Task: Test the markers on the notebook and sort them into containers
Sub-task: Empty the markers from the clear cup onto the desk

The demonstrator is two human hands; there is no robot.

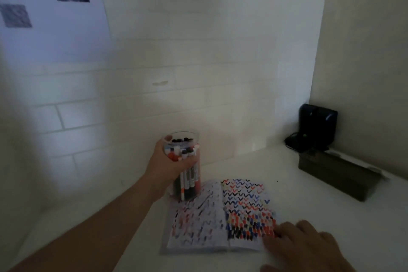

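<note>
1. Our worktop [309, 216] carries the open notebook [220, 216], its pages nearly filled with test marks; we judge testing well advanced.
2. Our left hand [167, 161] grips the clear jar [183, 139] of markers [189, 181], just beside the notebook.
3. Our right hand [309, 247] lies on the page, fingers relaxed.

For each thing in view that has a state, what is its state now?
Clear container: upright, full of markers, gripped by the left hand.
Markers: standing inside the container.
Notebook: open flat, pages covered in colored marks.
Right hand: fingers straight, resting on the notebook's right page.
</note>
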